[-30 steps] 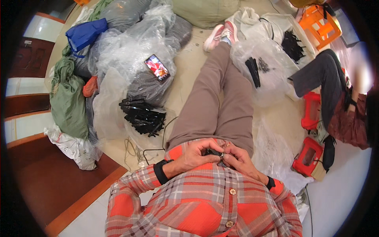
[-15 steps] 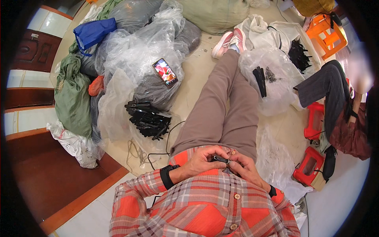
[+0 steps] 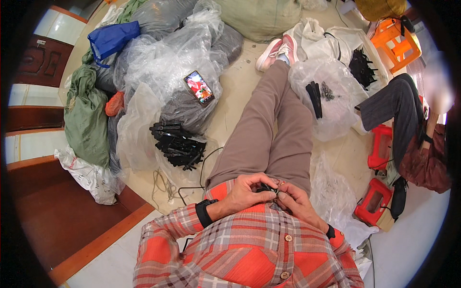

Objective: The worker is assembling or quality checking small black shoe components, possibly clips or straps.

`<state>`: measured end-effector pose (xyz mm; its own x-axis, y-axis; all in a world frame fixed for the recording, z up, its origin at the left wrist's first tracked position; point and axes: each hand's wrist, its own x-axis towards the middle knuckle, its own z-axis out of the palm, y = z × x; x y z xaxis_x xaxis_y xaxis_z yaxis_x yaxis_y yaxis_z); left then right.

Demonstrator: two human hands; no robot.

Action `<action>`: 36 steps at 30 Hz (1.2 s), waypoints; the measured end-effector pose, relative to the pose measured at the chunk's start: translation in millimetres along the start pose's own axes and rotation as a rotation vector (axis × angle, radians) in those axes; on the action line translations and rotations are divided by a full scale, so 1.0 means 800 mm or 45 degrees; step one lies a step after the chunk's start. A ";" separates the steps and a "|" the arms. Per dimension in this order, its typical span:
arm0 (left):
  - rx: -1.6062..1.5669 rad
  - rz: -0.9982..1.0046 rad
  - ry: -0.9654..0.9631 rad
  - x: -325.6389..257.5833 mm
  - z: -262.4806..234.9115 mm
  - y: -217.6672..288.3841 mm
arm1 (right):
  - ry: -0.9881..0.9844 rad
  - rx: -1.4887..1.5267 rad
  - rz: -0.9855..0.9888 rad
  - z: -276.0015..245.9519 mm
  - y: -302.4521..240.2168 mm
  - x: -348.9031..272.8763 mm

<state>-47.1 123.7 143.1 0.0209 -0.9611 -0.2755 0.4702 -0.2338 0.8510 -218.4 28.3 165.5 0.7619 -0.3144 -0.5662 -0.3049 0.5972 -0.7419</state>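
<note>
Both hands meet at my waist over the plaid shirt. My left hand [image 3: 239, 196] pinches a small black strap [image 3: 267, 187], its fingers curled round it. My right hand [image 3: 298, 204] grips the strap's other end between thumb and fingers; a bit of shiny metal seems to show there, too small to make out. Left of my legs lies a heap of black straps [image 3: 178, 148] with metal buckles. To the right, a few flat black strips [image 3: 314, 98] and small dark metal pieces [image 3: 328, 92] rest on a clear plastic bag [image 3: 338, 117].
A lit phone [image 3: 199, 88] lies on big plastic-wrapped bundles [image 3: 158, 62]. A green sack [image 3: 86, 125] and blue bag [image 3: 115, 41] stand at left. Another person's leg [image 3: 396, 103], red stools [image 3: 373, 201] and an orange stool [image 3: 396, 45] are at right. A cable [image 3: 201, 177] crosses the floor.
The black strap has turned between my fingers, and my left fingertips have lifted slightly over it. Both hands stay at my waist. The whole view has shifted slightly.
</note>
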 end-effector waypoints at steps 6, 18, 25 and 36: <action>-0.096 0.116 0.041 0.009 0.002 0.007 | -0.057 0.082 -0.011 -0.007 -0.003 0.009; -0.062 0.116 -0.004 0.043 -0.004 0.066 | -0.005 0.251 -0.304 -0.001 -0.053 0.034; -0.180 0.103 -0.021 0.037 0.002 0.065 | 0.003 0.201 -0.327 0.002 -0.051 0.028; -0.217 0.065 0.025 0.032 0.008 0.069 | 0.020 0.119 -0.340 0.002 -0.053 0.027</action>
<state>-25.9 85.3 186.0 0.0652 -0.9676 -0.2440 0.6111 -0.1546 0.7763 -188.0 -3.1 185.2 0.7989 -0.4811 -0.3610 -0.0395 0.5569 -0.8296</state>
